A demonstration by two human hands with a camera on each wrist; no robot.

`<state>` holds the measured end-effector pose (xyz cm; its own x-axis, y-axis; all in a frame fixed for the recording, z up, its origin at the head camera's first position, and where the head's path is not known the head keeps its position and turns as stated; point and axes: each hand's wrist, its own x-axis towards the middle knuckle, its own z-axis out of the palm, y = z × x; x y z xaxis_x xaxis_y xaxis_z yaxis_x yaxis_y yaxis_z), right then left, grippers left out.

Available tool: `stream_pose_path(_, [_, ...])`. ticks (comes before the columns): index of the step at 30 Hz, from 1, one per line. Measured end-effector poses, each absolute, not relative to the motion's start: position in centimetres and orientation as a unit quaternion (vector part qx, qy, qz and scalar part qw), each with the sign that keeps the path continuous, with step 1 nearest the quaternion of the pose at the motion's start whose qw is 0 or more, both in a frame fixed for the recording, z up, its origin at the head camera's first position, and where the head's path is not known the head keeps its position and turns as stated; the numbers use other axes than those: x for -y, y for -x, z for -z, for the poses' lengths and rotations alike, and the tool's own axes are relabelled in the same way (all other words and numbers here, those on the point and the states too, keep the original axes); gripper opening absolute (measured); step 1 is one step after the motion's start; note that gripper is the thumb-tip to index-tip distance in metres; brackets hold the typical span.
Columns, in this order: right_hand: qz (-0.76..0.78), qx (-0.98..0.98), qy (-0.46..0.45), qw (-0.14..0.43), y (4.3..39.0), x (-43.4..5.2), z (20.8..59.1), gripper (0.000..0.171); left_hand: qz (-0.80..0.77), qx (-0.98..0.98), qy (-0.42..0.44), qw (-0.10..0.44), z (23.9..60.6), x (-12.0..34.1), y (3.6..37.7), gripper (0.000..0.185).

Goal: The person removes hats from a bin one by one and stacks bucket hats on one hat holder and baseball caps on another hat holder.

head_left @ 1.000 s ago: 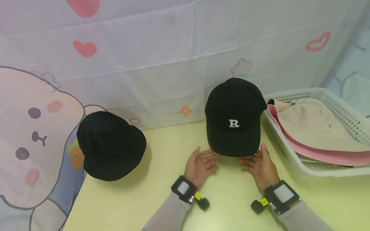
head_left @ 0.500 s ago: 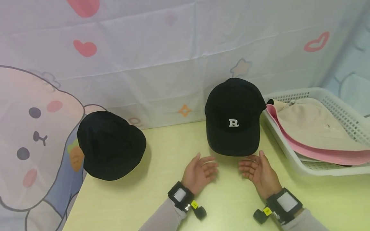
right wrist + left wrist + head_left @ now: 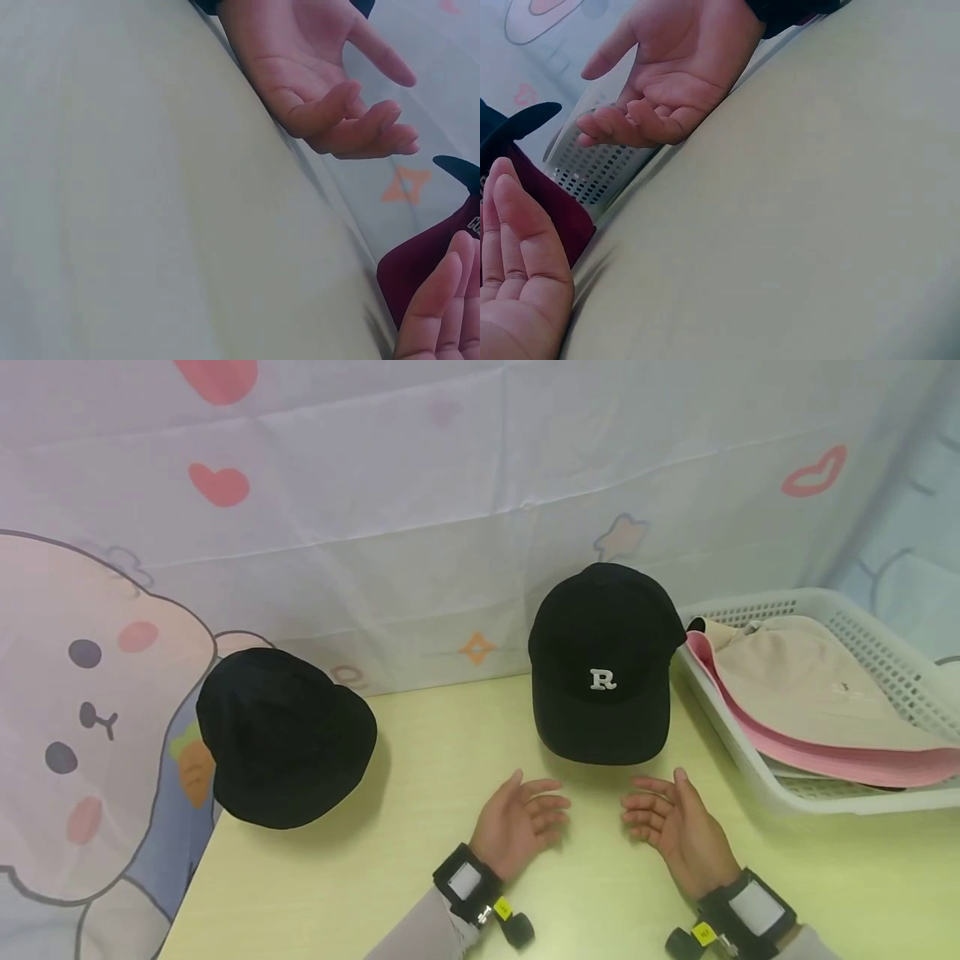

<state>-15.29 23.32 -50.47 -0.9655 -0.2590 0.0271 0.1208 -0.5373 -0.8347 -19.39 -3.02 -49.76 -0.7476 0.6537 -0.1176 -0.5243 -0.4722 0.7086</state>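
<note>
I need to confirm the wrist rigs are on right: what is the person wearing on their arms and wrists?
Both arms wear light grey sleeves. The left hand and right hand are bare. Each wrist carries a black band with a white rectangular panel, plus a small black cylindrical camera with a yellow tag. No cables show.

The left hand (image 3: 315, 75) is seen at the top of the view, resting on its edge on the pale yellow-green tabletop (image 3: 135, 210), palm turned sideways, fingers (image 3: 367, 131) loosely bent and nothing held. At the lower right corner, fingertips of the right hand (image 3: 439, 315) are seen, relaxed and empty. Just behind them, a dark maroon underside of a cap brim (image 3: 416, 262) is shown. An orange star (image 3: 405, 184) is printed on the backdrop (image 3: 442, 45).
</note>
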Motion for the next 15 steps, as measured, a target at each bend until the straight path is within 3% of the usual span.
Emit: stream_pose_path(15, [0.873,-0.457,0.11,0.131,13.3,-23.9,50.7,0.053,-0.853,-0.381,-0.081,0.348,50.2,2.9,18.2,0.047])
